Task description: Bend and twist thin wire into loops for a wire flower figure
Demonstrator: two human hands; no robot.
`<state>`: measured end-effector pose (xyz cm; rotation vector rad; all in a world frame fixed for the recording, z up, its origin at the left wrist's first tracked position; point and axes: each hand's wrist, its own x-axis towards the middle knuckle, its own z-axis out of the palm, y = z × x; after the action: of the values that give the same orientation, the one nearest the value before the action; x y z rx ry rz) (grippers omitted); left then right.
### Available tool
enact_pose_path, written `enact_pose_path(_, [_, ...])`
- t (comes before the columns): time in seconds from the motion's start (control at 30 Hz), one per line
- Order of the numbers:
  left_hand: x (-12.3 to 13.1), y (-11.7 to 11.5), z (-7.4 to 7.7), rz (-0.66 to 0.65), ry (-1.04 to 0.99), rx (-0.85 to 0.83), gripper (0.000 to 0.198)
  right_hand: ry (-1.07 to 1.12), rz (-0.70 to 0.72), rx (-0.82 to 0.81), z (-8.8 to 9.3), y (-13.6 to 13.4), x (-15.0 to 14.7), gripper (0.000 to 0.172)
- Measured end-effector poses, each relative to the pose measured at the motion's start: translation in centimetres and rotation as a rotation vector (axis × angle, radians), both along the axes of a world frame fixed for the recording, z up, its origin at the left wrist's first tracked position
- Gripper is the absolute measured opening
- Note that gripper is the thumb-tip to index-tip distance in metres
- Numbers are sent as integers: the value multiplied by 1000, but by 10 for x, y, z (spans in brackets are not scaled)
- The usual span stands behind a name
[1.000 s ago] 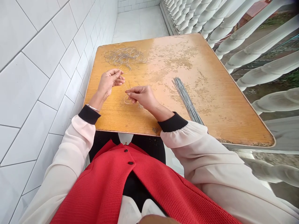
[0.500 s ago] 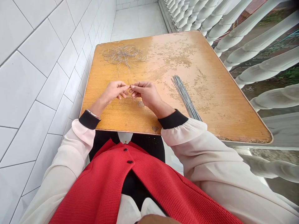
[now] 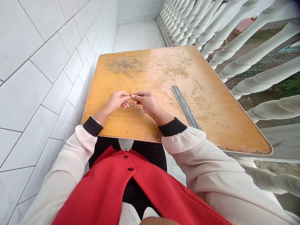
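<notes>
My left hand (image 3: 116, 100) and my right hand (image 3: 146, 100) meet fingertip to fingertip over the near middle of a worn wooden table (image 3: 211, 103). Both are pinched on one thin piece of wire (image 3: 132, 100) that bends between them and hangs towards the tabletop. A tangled heap of thin wire (image 3: 124, 65) lies at the table's far left, beyond my hands. A bundle of straight grey wires (image 3: 184, 105) lies to the right of my right hand, running towards my right sleeve.
A white tiled wall (image 3: 47, 62) runs close along the table's left side. A white balustrade (image 3: 234, 43) stands along the right. White floor tiles (image 3: 138, 34) stretch beyond the table's far edge.
One second ago my hands were apart, the left nearer the tangled heap. The left hand came back to meet the right, and both now pinch the wire together.
</notes>
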<state>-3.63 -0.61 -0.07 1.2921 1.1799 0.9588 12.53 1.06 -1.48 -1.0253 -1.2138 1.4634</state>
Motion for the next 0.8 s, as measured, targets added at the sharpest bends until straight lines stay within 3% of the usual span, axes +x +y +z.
enact_pose_path(0.23, [-6, 0, 2, -9, -29, 26, 15, 15, 1, -5, 0, 2, 1, 24])
enact_pose_path(0.4, [-13, -1, 9, 58, 6, -7, 30, 40, 29, -37, 3, 1, 3, 26])
enact_pose_path(0.63, [-13, -2, 8, -37, 28, -42, 7, 93, 21, -92, 6, 2, 7, 16])
enact_pose_path(0.8, [-12, -2, 5, -18, 24, -8, 5, 81, 4, -135, 10, 2, 7, 13])
